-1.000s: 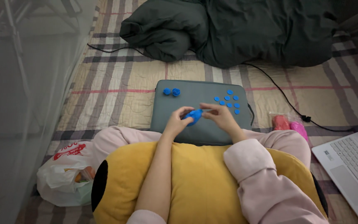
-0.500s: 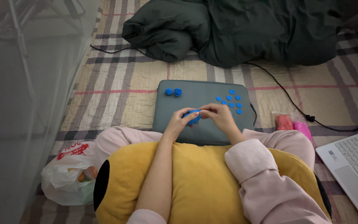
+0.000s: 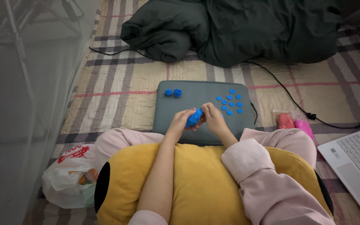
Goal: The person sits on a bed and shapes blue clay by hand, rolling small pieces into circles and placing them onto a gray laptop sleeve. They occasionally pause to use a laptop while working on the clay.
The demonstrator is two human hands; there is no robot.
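A person seated on a plaid quilt (image 3: pixel 117 89) works a lump of blue clay (image 3: pixel 193 118) between both hands above a grey laptop sleeve (image 3: pixel 196 93) used as a work surface. The left hand (image 3: pixel 183 122) has its grip closed around the lump from below and the side; the right hand (image 3: pixel 214 118) pinches its upper end with the fingertips. A yellow cushion (image 3: pixel 201 187) lies across the lap under the forearms.

On the sleeve, well apart from the hands, sit two small blue rolled pieces (image 3: pixel 173 92) and, to the right, a cluster of flat blue discs (image 3: pixel 230 101). A bag of pink clay (image 3: pixel 291 123) rests on the quilt by the right knee, near a black cable (image 3: pixel 286 93) and an open laptop (image 3: pixel 355 160). A white plastic bag (image 3: pixel 65 177) lies at the left.

The risk appears to be a slip: the soft lump could drop onto the quilt and pick up lint, or the right wrist, close to the discs, could flatten or scatter them.
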